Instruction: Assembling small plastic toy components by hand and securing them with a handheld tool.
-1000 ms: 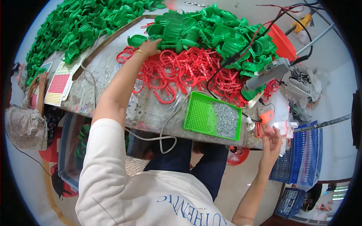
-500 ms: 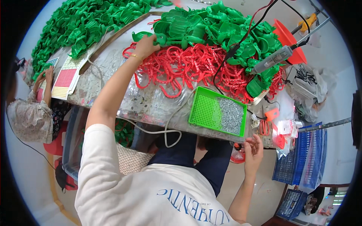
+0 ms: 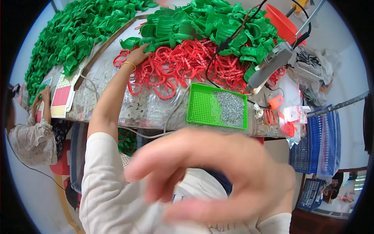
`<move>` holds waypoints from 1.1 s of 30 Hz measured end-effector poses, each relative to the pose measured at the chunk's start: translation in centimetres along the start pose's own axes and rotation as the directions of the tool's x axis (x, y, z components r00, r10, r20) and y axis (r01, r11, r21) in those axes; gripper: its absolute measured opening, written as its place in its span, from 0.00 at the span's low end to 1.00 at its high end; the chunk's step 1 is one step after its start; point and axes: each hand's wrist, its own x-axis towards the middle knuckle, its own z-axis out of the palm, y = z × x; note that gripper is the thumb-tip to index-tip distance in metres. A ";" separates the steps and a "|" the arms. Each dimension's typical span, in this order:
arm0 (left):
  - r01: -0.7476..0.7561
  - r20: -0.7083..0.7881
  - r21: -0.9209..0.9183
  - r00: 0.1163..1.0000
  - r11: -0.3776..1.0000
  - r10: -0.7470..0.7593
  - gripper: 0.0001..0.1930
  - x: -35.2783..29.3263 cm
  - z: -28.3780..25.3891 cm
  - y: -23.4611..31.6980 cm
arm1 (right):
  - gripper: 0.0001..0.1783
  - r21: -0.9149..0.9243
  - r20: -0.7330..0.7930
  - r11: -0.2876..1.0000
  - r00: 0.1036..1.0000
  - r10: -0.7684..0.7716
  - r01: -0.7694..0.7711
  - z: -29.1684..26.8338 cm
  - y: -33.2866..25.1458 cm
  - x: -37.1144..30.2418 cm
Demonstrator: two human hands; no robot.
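My left hand (image 3: 137,57) reaches to the far edge of the red heap, its fingers closed on a green plastic piece (image 3: 148,45) with a rounded, knobbed end. Just left of it lies a green scoop-shaped piece (image 3: 129,43). Red curved plastic strips (image 3: 183,62) with pale marks lie tangled beside the hand. My right hand (image 3: 241,167) is raised close to the camera, large and blurred. Its fingers curve with the thumb apart, and nothing shows between them. Behind it, on the table's near edge, stands a bright green tray (image 3: 204,107) holding small silvery metal pieces (image 3: 232,109).
Green plastic parts (image 3: 218,27) heap up at the back, with another pile (image 3: 93,27) at far left. A grey handheld tool (image 3: 270,64) hangs by cables at right. Orange-handled scissors (image 3: 269,116) lie near the tray. A co-worker (image 3: 33,136) sits at left; blue crates (image 3: 311,144) stand right.
My right hand has risen from beside the table's near edge to close before the camera. My left hand stays at the green piece. The whole view has shifted slightly.
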 end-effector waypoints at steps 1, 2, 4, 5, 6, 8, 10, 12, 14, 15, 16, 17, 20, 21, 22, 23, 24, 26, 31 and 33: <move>0.031 0.016 0.011 0.999 0.999 -0.031 0.36 -0.3 -0.3 0.1 | 0.19 -0.047 0.030 0.998 0.998 -0.048 0.049 0.5 -0.7 0.7; 0.062 0.034 0.023 0.997 0.998 -0.063 0.37 -0.5 -0.5 0.4 | 0.20 -0.091 0.062 0.991 0.994 -0.093 0.098 0.6 -1.0 1.1; 0.068 0.030 0.019 0.997 0.998 -0.068 0.39 -0.1 -0.4 0.2 | 0.20 -0.168 0.049 0.978 0.992 -0.120 0.126 1.0 -0.8 1.0; 0.057 -0.004 0.053 0.998 0.997 -0.057 0.39 0.1 -0.6 0.0 | 0.20 -0.244 0.039 0.958 0.988 -0.148 0.153 1.1 -0.6 1.0; 0.047 -0.034 0.087 0.998 0.995 -0.045 0.39 0.3 -0.5 -0.6 | 0.20 -0.315 0.029 0.933 0.984 -0.175 0.176 1.3 -0.4 0.8; 0.027 -0.047 0.086 0.999 0.996 -0.023 0.38 -0.1 -0.6 -1.2 | 0.21 -0.456 -0.004 0.868 0.975 -0.223 0.197 1.8 0.1 0.4; -0.014 -0.106 0.249 0.993 0.968 0.041 0.33 -0.3 0.0 -0.8 | 0.21 -0.593 0.005 0.773 0.960 -0.278 0.227 1.9 0.4 0.5; -0.064 -0.148 0.296 0.983 0.953 0.112 0.29 -0.7 -0.3 -1.0 | 0.22 -0.712 0.036 0.655 0.945 -0.326 0.253 2.1 0.7 0.6; -0.111 -0.186 0.342 0.966 0.933 0.182 0.25 -1.3 -0.8 -0.3 | 0.22 -0.812 0.076 0.518 0.927 -0.367 0.271 2.3 1.0 0.5; -0.105 -0.260 0.385 0.941 0.917 0.216 0.22 -1.3 -1.0 0.6 | 0.22 -0.853 0.095 0.443 0.918 -0.385 0.275 2.4 1.3 0.5; -0.093 -0.330 0.429 0.910 0.899 0.252 0.19 -1.5 -1.3 1.6 | 0.23 -0.888 0.117 0.367 0.908 -0.403 0.277 2.5 1.6 0.5; -0.067 -0.432 0.478 0.850 0.876 0.300 0.15 -2.9 -2.0 1.4 | 0.23 -0.907 0.157 0.298 0.895 -0.418 0.298 2.8 2.1 0.5; -0.057 -0.588 0.130 0.800 0.990 0.123 0.16 -3.4 -3.7 1.5 | 0.22 -0.863 0.221 0.455 0.974 -0.048 0.218 -0.4 4.7 -1.2; -0.098 -0.668 0.054 0.736 0.994 0.110 0.14 -3.3 -4.2 0.6 | 0.22 -0.841 0.181 0.535 0.975 0.131 0.085 -1.8 5.3 -1.6; -0.083 -0.668 0.061 0.737 0.995 0.103 0.14 -4.1 -4.7 0.5 | 0.22 -0.845 0.153 0.534 0.968 0.200 0.023 -3.5 6.6 -1.8; -0.133 -0.742 -0.120 0.670 0.984 0.000 0.14 -5.4 -5.4 1.7 | 0.22 -0.849 0.066 0.524 0.971 0.228 -0.065 -4.8 7.6 -1.9; -0.206 -0.789 -0.293 0.604 0.933 -0.114 0.14 -6.5 -6.3 3.8 | 0.21 -0.837 -0.085 0.511 0.969 0.234 -0.197 -6.0 8.5 -2.2; -0.209 -0.726 -0.467 0.645 0.859 -0.238 0.14 -10.7 -8.6 8.0 | 0.22 -0.758 -0.339 0.542 0.929 0.148 -0.363 -7.7 9.9 -2.3; -0.211 -0.377 -0.848 0.886 0.487 -0.271 0.09 -19.2 -6.3 14.8 | 0.22 -0.427 -0.574 0.851 0.819 0.006 -0.306 -9.6 13.9 0.1; -0.105 -0.218 -0.915 0.941 0.388 -0.259 0.08 -22.0 -4.2 17.0 | 0.23 -0.465 -0.570 0.800 0.820 0.058 -0.380 -9.0 14.5 0.9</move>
